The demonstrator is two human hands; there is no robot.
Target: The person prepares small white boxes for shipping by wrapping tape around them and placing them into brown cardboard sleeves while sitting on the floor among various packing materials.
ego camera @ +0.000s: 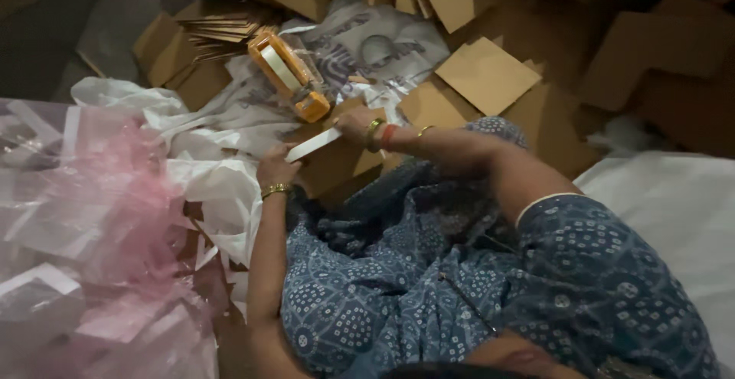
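I am sitting on the floor, looking down over my blue patterned clothing [429,272], and both my hands are meeting on a strip of white tape [313,144]. My left hand [277,169] is closing its fingers round the lower end of the strip, just above the gold bangle [276,190] on that wrist. My right hand [354,124] is pinching the upper end, its fingers curling in so that I cannot tell exactly how tightly they are closing. That wrist is wearing a gold bangle and a red one beside it. The strip is stretching at a slant between the two hands, hanging over a piece of brown cardboard [337,166] lying in front of my lap.

Just beyond my right hand an orange tape dispenser [289,73] is lying on its side, with a white roll sitting in its frame. It is resting on crumpled white printed sacks [367,42], which are spreading across the floor towards my left.

Flat brown cardboard sheets [488,75] are lying scattered past the sacks, and more are stacking up along the far edge. None of the cardboard I am seeing is folded into a box, so nothing is sitting inside it. To my left a heap of clear and pink plastic bags [92,226] is piling up; whether anything is in them I cannot tell. A pale sheet [674,210] is covering the floor on my right.
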